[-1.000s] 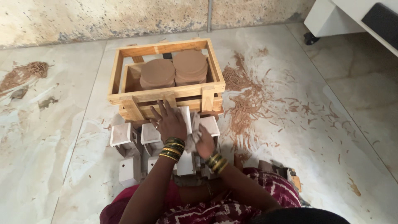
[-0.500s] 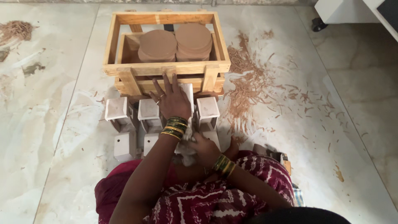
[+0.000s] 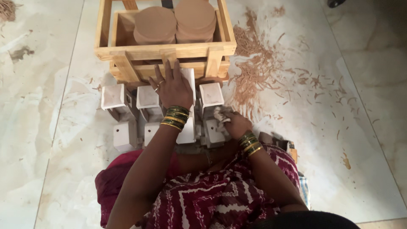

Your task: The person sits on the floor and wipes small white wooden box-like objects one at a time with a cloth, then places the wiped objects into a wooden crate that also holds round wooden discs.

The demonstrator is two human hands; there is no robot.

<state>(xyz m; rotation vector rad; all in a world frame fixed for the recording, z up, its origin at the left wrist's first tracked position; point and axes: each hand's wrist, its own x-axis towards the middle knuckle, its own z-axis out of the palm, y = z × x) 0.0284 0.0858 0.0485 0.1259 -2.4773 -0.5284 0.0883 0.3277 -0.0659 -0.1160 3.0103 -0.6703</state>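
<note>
While the person sits on the marble floor with knees drawn up, most of the action is right at their lap: the right hand is curled shut around a crumpled whitish rag, pressing it against the white block mould nearest that hand, so that one looks mid-wipe. Just beyond, the left hand lies flat with fingers spread over another tall white mould, steadying it rather than gripping. Two more white moulds sit in the row towards the left, and I can't tell if those are cleaned yet. Farther out, the wooden crate holds two stacks of brown clay discs, seemingly finished. Clay shavings litter the floor beside the crate's right corner.
</note>
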